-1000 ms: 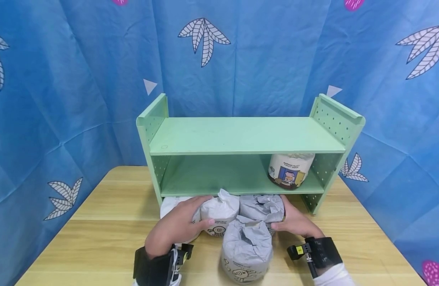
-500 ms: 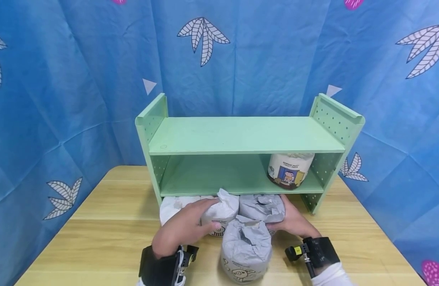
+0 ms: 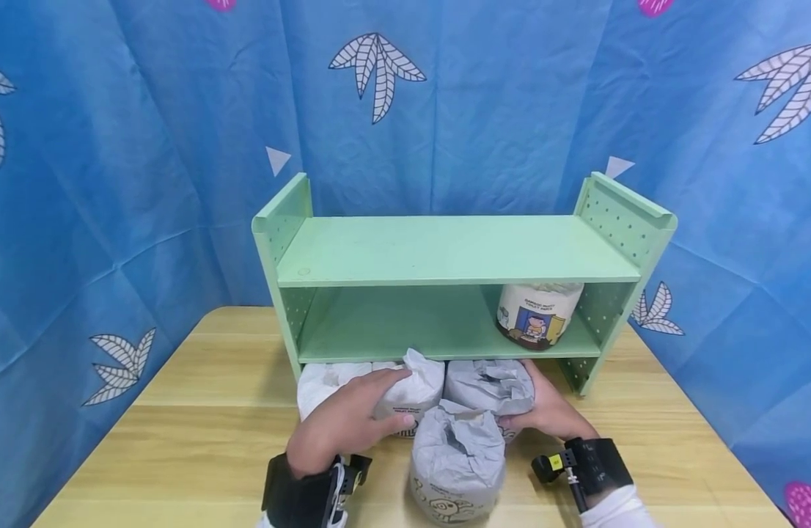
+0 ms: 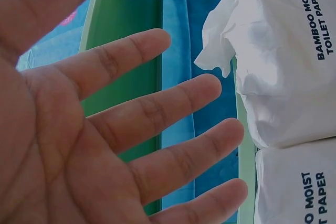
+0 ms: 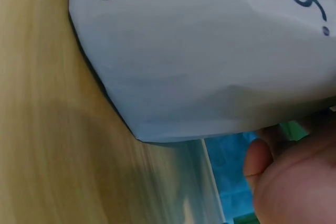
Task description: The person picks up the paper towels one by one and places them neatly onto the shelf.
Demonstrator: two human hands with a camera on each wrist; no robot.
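On the far left of the cluster, a white wrapped roll (image 3: 321, 383) sits on the wooden table (image 3: 201, 411) at the foot of the green shelf (image 3: 445, 253), just under its lower board. Next to it is the white roll with the twisted top (image 3: 412, 385), and my left hand (image 3: 349, 422) lies over the seam between the two. A second ago the fingers sat further left, more on the first roll; now they have slid right and reach across the top of the twisted one, thumb low against its front. The left wrist view shows my palm (image 4: 68, 145) with the fingers spread and nearly straight, so the hand is wide and presses rather than clasps.

In the middle, nearest me, the grey wrapped roll (image 3: 457, 458) stands upright on the table, unmoved, touching the rolls behind it.

Right of centre is the crumpled grey roll (image 3: 490, 387). My right hand (image 3: 551, 411) cups its right side, fingers curled round the wrapper; it has crept a little inward since the earlier frames. The right wrist view shows only a thumb tip (image 5: 257, 163) against the wrapper's underside.

Furthest right, a printed roll (image 3: 537, 314) stands on the lower shelf, where it was before.
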